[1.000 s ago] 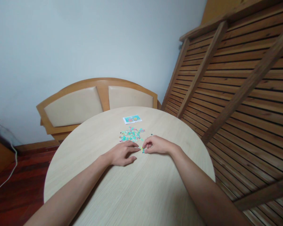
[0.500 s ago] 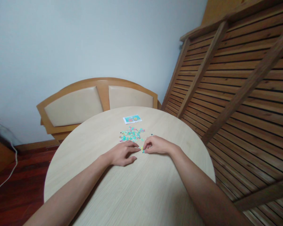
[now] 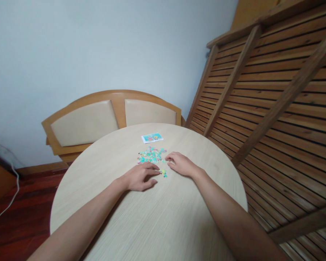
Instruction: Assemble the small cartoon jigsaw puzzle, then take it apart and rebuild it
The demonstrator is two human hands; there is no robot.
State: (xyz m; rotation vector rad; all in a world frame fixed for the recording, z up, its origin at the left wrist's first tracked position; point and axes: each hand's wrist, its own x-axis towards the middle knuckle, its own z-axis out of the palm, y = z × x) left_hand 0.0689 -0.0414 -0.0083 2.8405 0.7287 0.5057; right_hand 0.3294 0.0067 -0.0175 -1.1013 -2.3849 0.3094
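On the round table, my left hand [image 3: 141, 177] rests palm down with its fingers stretched and thumb apart. Its index fingertip touches a small cluster of joined yellow and turquoise jigsaw pieces [image 3: 163, 173]. To the right of that cluster, my right hand [image 3: 181, 164] hovers low with fingers bent and the thumb apart from them; I see nothing held in it. Its fingertips are near the right edge of a pile of loose jigsaw pieces [image 3: 150, 155], mostly turquoise with some pink, white and yellow.
A small picture card [image 3: 152, 138] with a turquoise cartoon print lies beyond the pile on the pale wooden table [image 3: 119, 221]. Behind the table stands a padded headboard [image 3: 87, 121]. A slatted wooden frame [image 3: 274, 108] leans close on the right.
My right hand has let go of the jigsaw cluster and moved away from me, toward the pile, its fingers opening. The left hand stays in place on the cluster's left side.
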